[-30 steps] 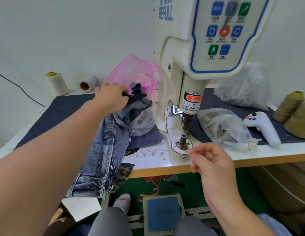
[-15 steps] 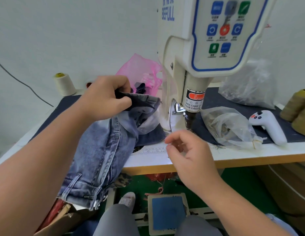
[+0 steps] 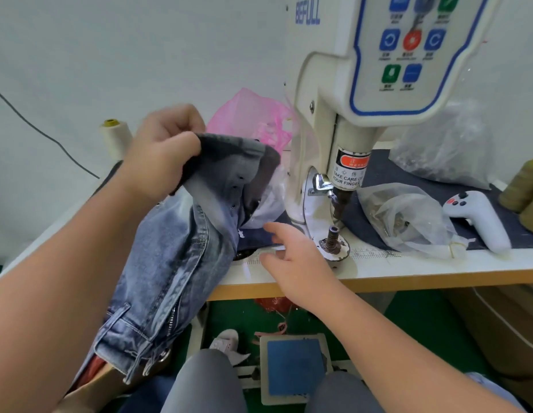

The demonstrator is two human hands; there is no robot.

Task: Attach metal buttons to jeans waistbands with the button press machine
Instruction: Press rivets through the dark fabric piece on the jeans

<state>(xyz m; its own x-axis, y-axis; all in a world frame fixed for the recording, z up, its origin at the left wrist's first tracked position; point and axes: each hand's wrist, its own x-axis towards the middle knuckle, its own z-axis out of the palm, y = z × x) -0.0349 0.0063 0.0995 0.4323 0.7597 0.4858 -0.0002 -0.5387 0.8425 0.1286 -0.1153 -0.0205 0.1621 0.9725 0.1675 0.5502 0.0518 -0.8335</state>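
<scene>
Gripping: the left hand (image 3: 164, 150) clenches a fold of the jeans (image 3: 175, 257), fingers curled round the dark waistband end, held up left of the press (image 3: 333, 138).
Cone: a cream thread cone (image 3: 114, 138) stands far left of the press, by the wall.
Jeans: light-wash denim, hanging from that hand over the table (image 3: 408, 269) edge, left of the press; zip and a belt loop show low down.
Pink bag: a pink plastic bag (image 3: 253, 114) sits behind the jeans, just left of the press; contents cannot be told.
Right hand: the right hand (image 3: 292, 254) reaches toward the jeans, fingers spread and relaxed, holding nothing, just left of the press's lower die (image 3: 333, 236).
Pedal: a blue-topped pedal (image 3: 295, 368) lies on the floor below the press.
Clear bag: a clear bag (image 3: 408, 222) just right of the die holds small metal parts, too blurred to name.
Far bag: a second clear bag (image 3: 444, 150) behind it, right of the press, holds small dark pieces.
Controller: a white handheld controller (image 3: 479, 219) lies right of the clear bag.
Olive cones: thread cones (image 3: 524, 189) at the far right edge.
</scene>
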